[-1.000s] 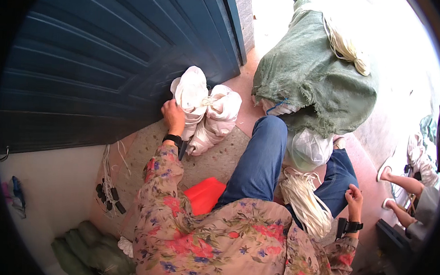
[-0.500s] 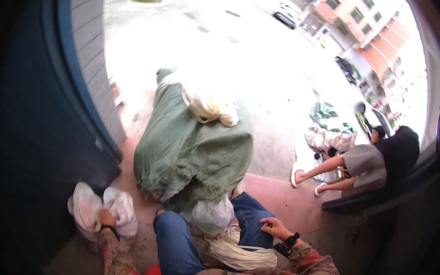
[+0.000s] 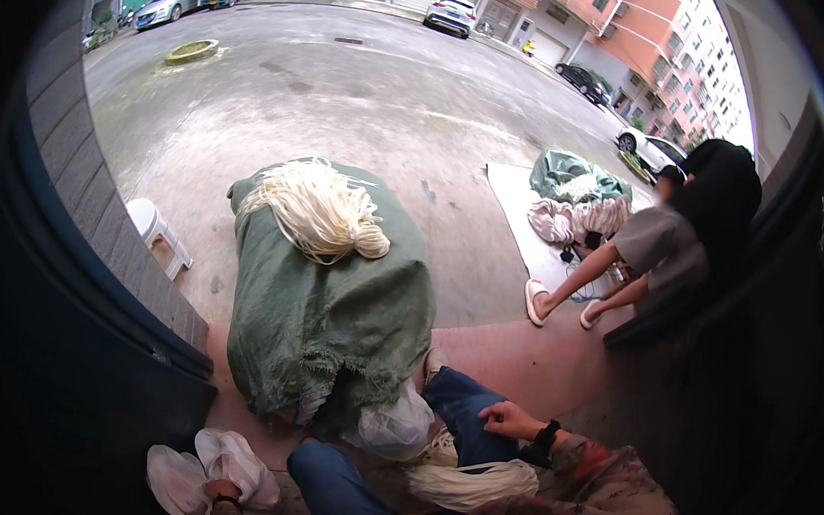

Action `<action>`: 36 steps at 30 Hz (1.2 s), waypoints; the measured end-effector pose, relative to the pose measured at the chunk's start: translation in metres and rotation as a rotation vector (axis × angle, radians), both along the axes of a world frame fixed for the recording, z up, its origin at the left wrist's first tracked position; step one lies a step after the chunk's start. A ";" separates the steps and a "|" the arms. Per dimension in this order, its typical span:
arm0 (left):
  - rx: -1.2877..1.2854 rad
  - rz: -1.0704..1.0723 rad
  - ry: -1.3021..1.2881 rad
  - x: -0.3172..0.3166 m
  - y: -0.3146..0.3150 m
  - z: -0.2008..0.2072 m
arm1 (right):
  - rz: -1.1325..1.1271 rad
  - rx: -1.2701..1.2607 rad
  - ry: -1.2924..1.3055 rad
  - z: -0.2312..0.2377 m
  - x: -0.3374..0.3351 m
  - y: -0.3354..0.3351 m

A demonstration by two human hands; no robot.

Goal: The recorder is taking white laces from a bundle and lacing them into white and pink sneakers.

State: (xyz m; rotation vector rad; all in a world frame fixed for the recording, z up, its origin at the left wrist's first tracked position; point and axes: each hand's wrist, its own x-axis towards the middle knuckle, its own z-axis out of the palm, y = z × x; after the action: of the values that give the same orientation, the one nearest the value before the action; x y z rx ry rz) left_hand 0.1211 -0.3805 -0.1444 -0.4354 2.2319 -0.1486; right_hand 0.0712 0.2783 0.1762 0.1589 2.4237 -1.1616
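My left hand (image 3: 222, 490) is down at the lower left, between the two puffed lobes of a whitish plastic bag (image 3: 175, 481); its fingers are hidden there. Loosely curled, my right hand (image 3: 510, 419) rests on my right knee, with nothing visible in it. A bundle of cream-coloured strands (image 3: 472, 485) lies by my right thigh. Before me stands a bulky green woven sack (image 3: 338, 309) with a frayed lower edge. A larger bundle of cream strands (image 3: 309, 204) is draped over its top. A translucent plastic bag (image 3: 395, 427) bulges out below the sack, between my legs.
On the right a person (image 3: 695, 213) in dark top and grey shorts bends over a white sheet (image 3: 514, 207) bearing pinkish-white bundles (image 3: 581, 220) and green sacking (image 3: 565, 172). A white plastic stool (image 3: 159, 235) stands by the left wall. Dark door edges frame both sides.
The view has tilted up, showing more of the street and parked cars. My left hand is lower in the picture, still at the plastic bag. My right hand stays on my knee.
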 end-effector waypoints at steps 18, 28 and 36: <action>0.580 0.424 0.921 0.047 0.024 0.162 | 0.031 -0.137 0.033 -0.017 0.009 0.023; 1.457 0.512 1.267 -0.051 0.130 0.436 | 0.032 -0.393 0.132 -0.001 -0.027 -0.003; 1.725 0.356 1.068 -0.085 0.254 0.536 | 0.144 -0.694 0.131 0.085 -0.019 -0.094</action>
State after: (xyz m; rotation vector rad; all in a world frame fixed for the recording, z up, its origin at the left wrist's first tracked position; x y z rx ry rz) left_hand 0.0363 -0.1266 0.3921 0.1704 2.1403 2.4200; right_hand 0.0517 0.1843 0.2608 -0.3092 1.9463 -1.8986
